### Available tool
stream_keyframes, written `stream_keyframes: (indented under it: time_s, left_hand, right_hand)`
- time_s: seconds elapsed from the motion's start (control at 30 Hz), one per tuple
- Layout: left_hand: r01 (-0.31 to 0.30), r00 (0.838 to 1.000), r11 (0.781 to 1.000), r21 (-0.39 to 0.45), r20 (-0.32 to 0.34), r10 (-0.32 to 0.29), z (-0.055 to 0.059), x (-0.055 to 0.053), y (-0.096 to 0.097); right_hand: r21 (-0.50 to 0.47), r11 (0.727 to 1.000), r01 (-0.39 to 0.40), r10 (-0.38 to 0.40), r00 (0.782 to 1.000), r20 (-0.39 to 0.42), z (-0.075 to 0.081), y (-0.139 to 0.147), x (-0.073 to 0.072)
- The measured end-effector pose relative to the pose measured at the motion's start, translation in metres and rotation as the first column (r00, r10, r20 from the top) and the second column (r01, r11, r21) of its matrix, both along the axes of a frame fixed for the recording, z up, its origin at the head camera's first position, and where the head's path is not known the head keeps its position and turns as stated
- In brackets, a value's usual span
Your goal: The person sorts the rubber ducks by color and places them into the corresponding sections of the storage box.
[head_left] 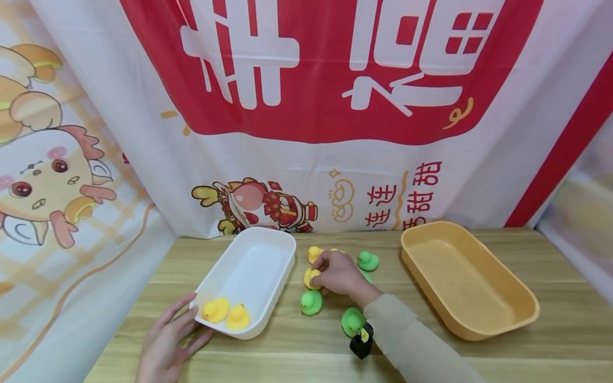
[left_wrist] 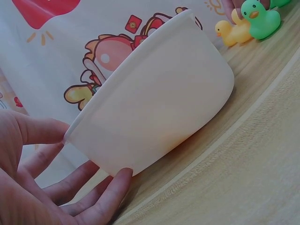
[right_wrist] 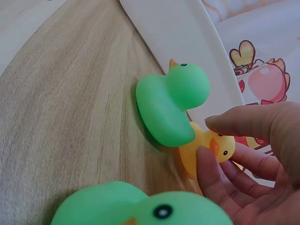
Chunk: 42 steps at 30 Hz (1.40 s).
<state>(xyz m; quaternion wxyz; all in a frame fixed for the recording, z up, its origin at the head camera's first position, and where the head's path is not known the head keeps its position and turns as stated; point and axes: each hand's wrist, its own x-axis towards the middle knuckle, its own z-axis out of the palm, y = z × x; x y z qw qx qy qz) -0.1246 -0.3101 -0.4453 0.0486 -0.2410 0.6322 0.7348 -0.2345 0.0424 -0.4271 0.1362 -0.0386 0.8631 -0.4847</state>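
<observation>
My left hand [head_left: 167,338] holds the near left corner of a white plastic tub [head_left: 249,266], thumb at the rim and other fingers against its side and underside. Two yellow rubber ducks [head_left: 215,309] lie inside the tub's near end. To the tub's right, my right hand [head_left: 339,274] reaches down to a yellow rubber duck [right_wrist: 188,157] on the table and pinches it around the head. A green duck [right_wrist: 161,110] sits right beside that duck in the right wrist view. Behind the right hand, another yellow duck [head_left: 314,254] shows.
An orange-yellow tub [head_left: 471,287] stands on the right of the wooden table [head_left: 287,359]. More green ducks [head_left: 367,260] sit around the right hand, one [head_left: 353,321] near the right sleeve with a black object [head_left: 362,343] by it. Printed cloth [head_left: 306,159] hangs behind.
</observation>
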Motion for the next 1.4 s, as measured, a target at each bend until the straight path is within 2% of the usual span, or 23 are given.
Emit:
stream_keyframes:
  time_s: [0.17, 0.33, 0.5, 0.77, 1.03, 1.23, 1.4]
  left_hand:
    - [0.003, 1.0, 1.0, -0.002, 0.004, -0.003, -0.001, 0.0, 0.0]
    - [0.005, 1.0, 1.0, 0.006, 0.008, -0.005, -0.002, 0.001, -0.002]
    - [0.005, 1.0, 1.0, 0.009, 0.011, -0.005, -0.003, 0.001, -0.003]
    - [-0.029, 0.999, 0.999, 0.037, 0.028, 0.028, -0.003, 0.003, -0.005]
    - [-0.022, 1.0, 0.998, 0.054, 0.01, 0.022, -0.002, 0.003, -0.002]
    - [-0.016, 1.0, 0.999, 0.035, 0.01, 0.016, -0.001, 0.001, -0.002]
    - [-0.01, 1.0, 1.0, 0.014, 0.021, 0.009, 0.0, -0.002, 0.002]
  right_hand:
    - [-0.044, 0.999, 0.019, -0.02, 1.0, -0.009, 0.002, 0.002, 0.003]
    - [-0.119, 0.992, 0.033, -0.034, 0.999, -0.009, 0.011, 0.006, 0.01]
    - [-0.23, 0.97, 0.079, -0.084, 0.996, -0.014, 0.023, 0.013, 0.022]
    - [-0.337, 0.935, 0.113, -0.126, 0.992, -0.016, 0.037, 0.026, 0.045]
    - [-0.4, 0.9, 0.174, -0.177, 0.984, 0.029, 0.038, 0.041, 0.063]
    - [-0.42, 0.889, 0.183, -0.187, 0.982, 0.032, 0.036, 0.044, 0.065]
    - [-0.417, 0.891, 0.18, -0.178, 0.983, 0.045, 0.033, 0.044, 0.064]
